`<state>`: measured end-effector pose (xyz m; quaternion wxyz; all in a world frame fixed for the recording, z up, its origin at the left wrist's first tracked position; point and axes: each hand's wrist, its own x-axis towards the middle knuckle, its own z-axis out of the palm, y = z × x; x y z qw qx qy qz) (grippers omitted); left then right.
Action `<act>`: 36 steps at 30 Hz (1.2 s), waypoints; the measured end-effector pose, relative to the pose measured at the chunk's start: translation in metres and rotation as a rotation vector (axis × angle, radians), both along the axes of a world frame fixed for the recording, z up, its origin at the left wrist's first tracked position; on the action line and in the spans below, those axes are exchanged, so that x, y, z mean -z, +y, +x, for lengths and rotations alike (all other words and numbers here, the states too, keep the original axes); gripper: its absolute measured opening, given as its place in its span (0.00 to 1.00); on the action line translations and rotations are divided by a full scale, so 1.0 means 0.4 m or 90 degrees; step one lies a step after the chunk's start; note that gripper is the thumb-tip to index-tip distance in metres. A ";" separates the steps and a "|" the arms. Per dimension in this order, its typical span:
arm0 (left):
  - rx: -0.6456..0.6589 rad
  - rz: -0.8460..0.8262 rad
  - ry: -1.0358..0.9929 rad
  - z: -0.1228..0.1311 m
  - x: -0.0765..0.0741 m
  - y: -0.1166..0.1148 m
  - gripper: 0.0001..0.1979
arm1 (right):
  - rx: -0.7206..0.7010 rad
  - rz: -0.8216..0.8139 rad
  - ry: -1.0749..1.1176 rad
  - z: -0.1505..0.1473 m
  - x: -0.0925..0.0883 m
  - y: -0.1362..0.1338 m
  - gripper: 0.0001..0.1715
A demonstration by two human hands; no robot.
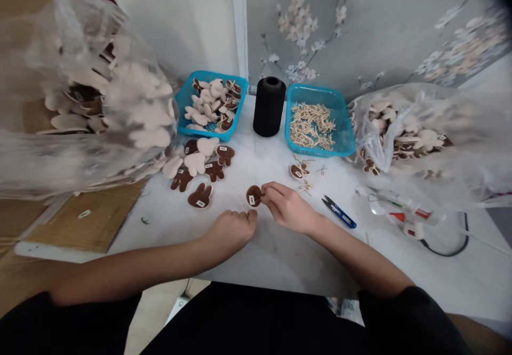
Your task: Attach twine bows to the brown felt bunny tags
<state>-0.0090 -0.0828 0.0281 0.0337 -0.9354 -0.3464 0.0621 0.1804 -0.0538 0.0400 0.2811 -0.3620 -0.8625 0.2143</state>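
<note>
A small brown bunny-shaped piece [253, 195] with a white label lies on the white table [280, 248], pinched at its right edge by my right hand [288, 206]. My left hand [232, 231] rests on the table just below and left of it, fingers curled, thumb tip near the piece. Whether the left hand holds anything is hidden. More brown and cream bunny pieces [200, 168] lie scattered to the upper left.
Two blue trays stand at the back: one [188, 99] with bunny pieces, one [344, 141] with small tan bows. A black thread spool [269, 106] stands between them. Blue snips [339, 212] and a glue gun [404, 217] lie right. Clear bags of pieces [80, 99] [416, 131] flank the table.
</note>
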 end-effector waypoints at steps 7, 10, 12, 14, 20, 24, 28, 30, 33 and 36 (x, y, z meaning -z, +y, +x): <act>0.021 0.103 -0.037 -0.018 -0.042 -0.027 0.15 | -0.047 0.011 -0.089 -0.022 -0.001 0.008 0.08; 0.028 0.127 -0.048 -0.019 -0.064 -0.030 0.13 | -0.049 0.009 -0.096 -0.024 -0.001 0.007 0.08; 0.053 0.130 -0.056 -0.019 -0.075 -0.029 0.12 | -0.051 0.005 -0.088 -0.027 -0.002 0.007 0.08; 0.089 0.131 -0.058 -0.021 -0.084 -0.024 0.12 | -0.057 -0.001 -0.074 -0.030 -0.003 0.007 0.08; 0.193 0.168 -0.092 -0.040 -0.123 0.059 0.13 | -0.100 0.008 -0.037 -0.028 0.011 0.002 0.09; 0.161 0.024 -0.139 -0.048 -0.120 0.177 0.09 | -0.135 0.016 0.061 -0.024 0.019 -0.007 0.09; 0.058 -0.159 -0.202 -0.049 -0.062 0.224 0.08 | -0.084 -0.025 0.196 -0.024 0.013 -0.012 0.07; 0.078 -0.149 -0.203 -0.053 -0.025 0.191 0.08 | -0.051 -0.033 0.230 -0.025 0.010 -0.008 0.07; 0.212 0.035 -0.207 -0.064 0.001 0.104 0.10 | -0.035 -0.030 0.220 -0.026 0.013 0.003 0.08; 0.304 0.163 -0.233 -0.076 -0.023 0.044 0.11 | -0.064 -0.028 0.174 -0.027 0.024 0.011 0.08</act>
